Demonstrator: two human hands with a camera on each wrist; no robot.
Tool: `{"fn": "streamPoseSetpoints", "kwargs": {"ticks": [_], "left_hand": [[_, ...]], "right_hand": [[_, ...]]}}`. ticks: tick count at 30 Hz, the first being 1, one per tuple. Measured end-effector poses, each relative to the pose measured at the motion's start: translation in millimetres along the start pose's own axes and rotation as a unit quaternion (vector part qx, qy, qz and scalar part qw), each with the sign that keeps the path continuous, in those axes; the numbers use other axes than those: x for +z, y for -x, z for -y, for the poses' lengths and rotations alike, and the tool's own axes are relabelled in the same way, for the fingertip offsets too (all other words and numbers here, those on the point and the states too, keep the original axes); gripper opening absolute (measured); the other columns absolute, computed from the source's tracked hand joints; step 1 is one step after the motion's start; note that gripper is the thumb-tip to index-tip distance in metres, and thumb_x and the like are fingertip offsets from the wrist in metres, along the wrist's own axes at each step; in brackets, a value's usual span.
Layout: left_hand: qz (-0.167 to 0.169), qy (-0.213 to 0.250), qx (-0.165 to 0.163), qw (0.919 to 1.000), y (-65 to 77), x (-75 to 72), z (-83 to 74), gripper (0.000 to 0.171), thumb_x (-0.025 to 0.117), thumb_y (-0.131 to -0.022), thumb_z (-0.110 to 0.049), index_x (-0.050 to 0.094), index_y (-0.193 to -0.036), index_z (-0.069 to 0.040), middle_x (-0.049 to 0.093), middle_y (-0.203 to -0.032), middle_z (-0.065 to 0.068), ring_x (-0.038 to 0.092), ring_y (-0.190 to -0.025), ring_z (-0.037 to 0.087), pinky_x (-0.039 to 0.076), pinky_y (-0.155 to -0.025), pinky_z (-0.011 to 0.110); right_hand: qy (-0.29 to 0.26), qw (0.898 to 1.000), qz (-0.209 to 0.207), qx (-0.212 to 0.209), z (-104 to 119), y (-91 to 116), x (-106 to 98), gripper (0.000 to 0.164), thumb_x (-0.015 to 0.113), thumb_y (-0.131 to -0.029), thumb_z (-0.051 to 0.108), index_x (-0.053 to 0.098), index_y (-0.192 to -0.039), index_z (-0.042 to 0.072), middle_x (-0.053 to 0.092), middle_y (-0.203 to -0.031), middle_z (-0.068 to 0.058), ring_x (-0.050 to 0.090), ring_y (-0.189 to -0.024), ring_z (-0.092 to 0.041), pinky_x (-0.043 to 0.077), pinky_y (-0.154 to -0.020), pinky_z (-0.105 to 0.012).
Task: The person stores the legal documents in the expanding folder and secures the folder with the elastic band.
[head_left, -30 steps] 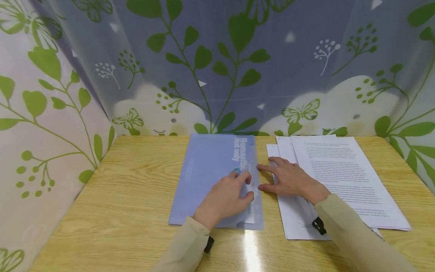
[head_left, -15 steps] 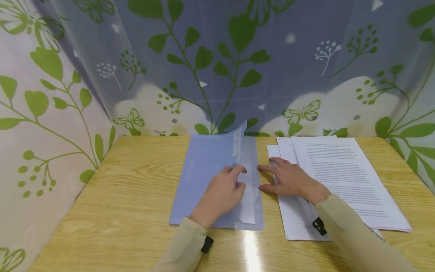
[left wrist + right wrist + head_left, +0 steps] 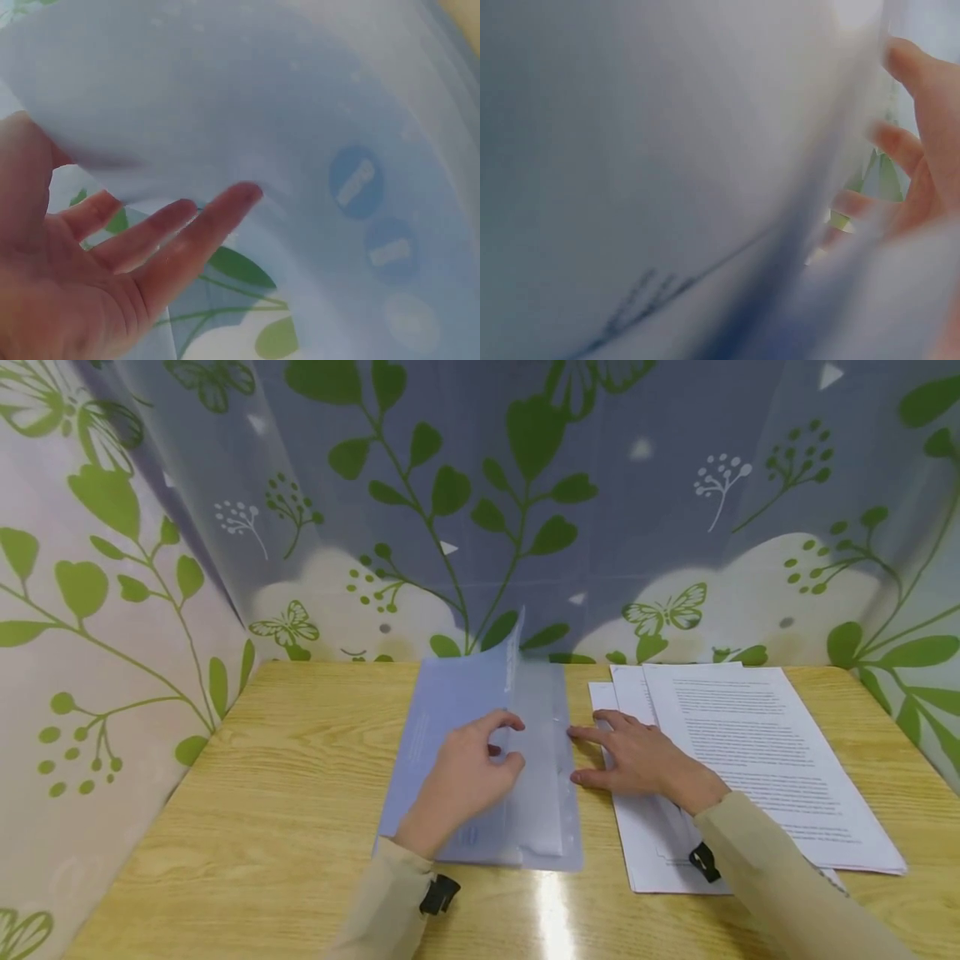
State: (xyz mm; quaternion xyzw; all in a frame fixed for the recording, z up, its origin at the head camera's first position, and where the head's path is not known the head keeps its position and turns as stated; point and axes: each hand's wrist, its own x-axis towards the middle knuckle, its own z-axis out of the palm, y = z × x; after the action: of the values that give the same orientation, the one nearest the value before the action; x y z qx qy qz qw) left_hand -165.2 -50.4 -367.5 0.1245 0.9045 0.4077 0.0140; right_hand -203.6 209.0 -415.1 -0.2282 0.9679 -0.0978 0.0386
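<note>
- Since half a second ago, the left hand (image 3: 461,768) has been drawn further leftward; the cover (image 3: 420,735) has been folded back with it, and more of the pale inside is bared. The right hand (image 3: 637,752) has been kept in place.
- Left hand: thumb and index finger held apart in a C, a moderate gap between them. In the left wrist view the fingers are seen extended against the cover; how firmly it is touched cannot be told.
- Right hand: fingers spread wide, nothing grasped. Thumb and index tips are set at the right edge of the folder (image 3: 540,802); the hand's base is held over the papers (image 3: 757,760). In the right wrist view its fingers are blurred.
- Folder: laid flat at the middle of the wooden table (image 3: 285,777), below the left hand; the upper corner of its cover is raised.
- Papers: printed sheets, stacked unevenly to the right of the folder, partly covered by the right forearm.
</note>
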Motion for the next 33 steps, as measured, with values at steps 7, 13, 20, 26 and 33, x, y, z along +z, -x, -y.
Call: {"fn": "streamPoseSetpoints", "kwargs": {"ticks": [7, 13, 20, 26, 33], "left_hand": [[-0.020, 0.068, -0.015, 0.9973, 2.0, -13.9, 1.3, 0.038, 0.058, -0.089, -0.014, 0.069, -0.121, -0.030, 0.065, -0.138, 0.004, 0.071, -0.089, 0.014, 0.053, -0.066, 0.031], [-0.023, 0.092, -0.010, 0.9954, 3.7, -24.0, 4.8, 0.041, 0.055, -0.088, -0.013, 0.070, -0.123, -0.030, 0.064, -0.139, 0.006, 0.070, -0.081, 0.014, 0.047, -0.056, 0.031], [-0.035, 0.109, 0.007, 0.9934, 1.1, -30.2, 8.7, 0.041, 0.056, -0.087, -0.011, 0.072, -0.122, -0.026, 0.067, -0.135, 0.005, 0.070, -0.075, 0.014, 0.050, -0.061, 0.031], [-0.035, 0.116, 0.006, 0.9927, -0.2, -31.1, 10.5, 0.040, 0.057, -0.088, -0.011, 0.072, -0.119, -0.032, 0.067, -0.135, 0.004, 0.069, -0.074, 0.014, 0.048, -0.059, 0.030], [-0.028, 0.118, 0.000, 0.9926, 0.5, -31.3, 11.2, 0.041, 0.055, -0.089, -0.011, 0.072, -0.122, -0.029, 0.066, -0.137, 0.006, 0.060, -0.060, 0.013, 0.036, -0.049, 0.028]], "right_hand": [[-0.001, 1.000, 0.001, 0.002, 1, 2, 1, 0.065, 0.065, -0.091, 0.060, 0.059, -0.145, 0.024, 0.048, -0.151, -0.026, 0.052, -0.131, -0.051, 0.047, -0.091, -0.070], [-0.004, 1.000, -0.008, -0.010, 0, 5, 1, 0.065, 0.065, -0.091, 0.060, 0.061, -0.144, 0.022, 0.049, -0.149, -0.027, 0.052, -0.131, -0.052, 0.047, -0.092, -0.070], [-0.005, 1.000, 0.000, -0.013, 2, 4, 0, 0.066, 0.065, -0.093, 0.056, 0.058, -0.147, 0.019, 0.047, -0.151, -0.029, 0.048, -0.135, -0.053, 0.046, -0.094, -0.071], [-0.013, 1.000, -0.002, -0.020, 6, 5, -3, 0.066, 0.064, -0.095, 0.052, 0.055, -0.148, 0.014, 0.046, -0.150, -0.030, 0.047, -0.135, -0.054, 0.046, -0.095, -0.071], [-0.028, 0.999, -0.019, -0.013, 5, 15, -14, 0.060, 0.069, -0.095, 0.044, 0.057, -0.146, 0.013, 0.047, -0.151, -0.031, 0.050, -0.133, -0.052, 0.047, -0.100, -0.066]]}}
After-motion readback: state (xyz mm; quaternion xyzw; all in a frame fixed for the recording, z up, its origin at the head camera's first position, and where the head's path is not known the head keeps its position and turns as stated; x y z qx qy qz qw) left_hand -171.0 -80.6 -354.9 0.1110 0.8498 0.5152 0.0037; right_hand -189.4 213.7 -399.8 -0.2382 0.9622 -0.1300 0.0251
